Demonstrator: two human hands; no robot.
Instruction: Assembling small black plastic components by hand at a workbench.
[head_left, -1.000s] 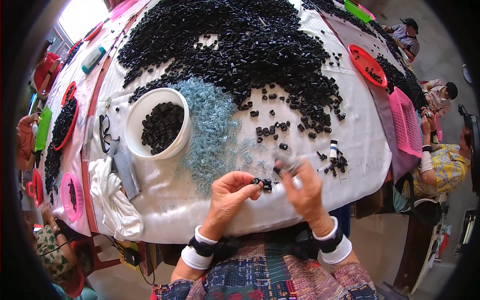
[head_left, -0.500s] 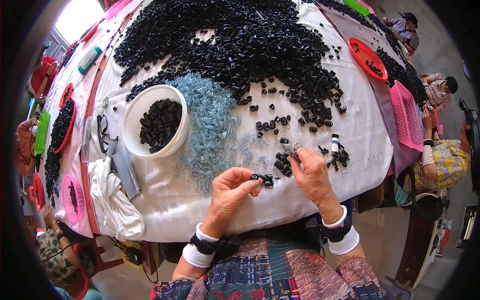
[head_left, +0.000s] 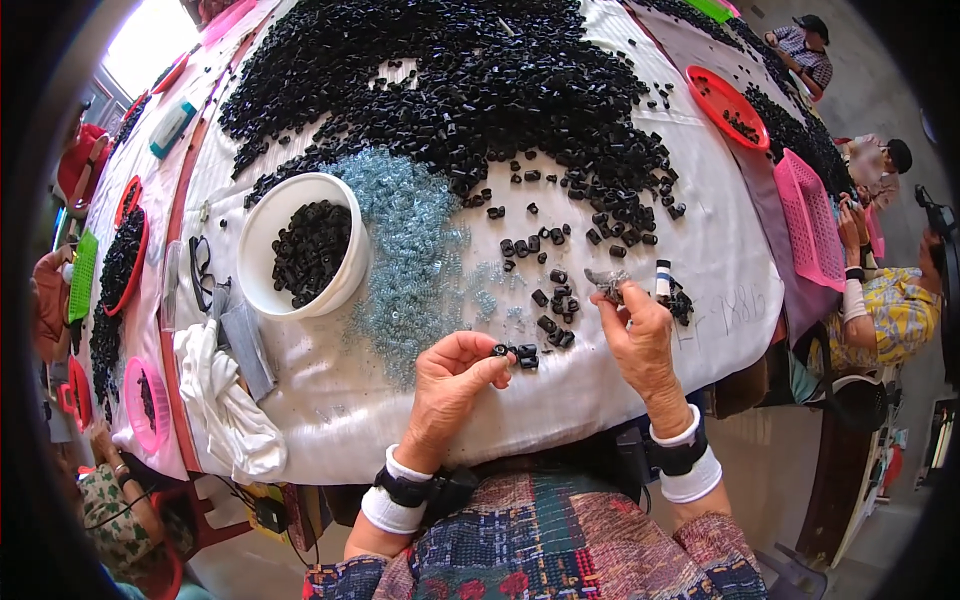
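My left hand (head_left: pixel 450 380) pinches a small black plastic part (head_left: pixel 499 351) between thumb and fingertips, its round end showing. Beside those fingertips, more black parts (head_left: pixel 524 356) lie on the white cloth. My right hand (head_left: pixel 640 335) is closed on a small greyish tool (head_left: pixel 606 280), whose exact kind I cannot make out. Just left of it sits a loose cluster of black parts (head_left: pixel 560 308). Small pale-blue springs (head_left: pixel 410 260) are heaped at the middle. Beyond them spreads a large pile of black parts (head_left: pixel 450 90).
A white bowl (head_left: pixel 357 262) holds more black parts. Glasses (head_left: pixel 201 272) and white gloves (head_left: pixel 225 410) lie at the left. Near my right hand stands a small white-and-black tube (head_left: pixel 663 277). A red tray (head_left: pixel 700 88) and pink basket (head_left: pixel 810 220) are at the right, where other people sit.
My right hand has moved right, away from the cluster of black parts, still holding the greyish tool. My left hand keeps its pinch, shifted slightly left in the picture.
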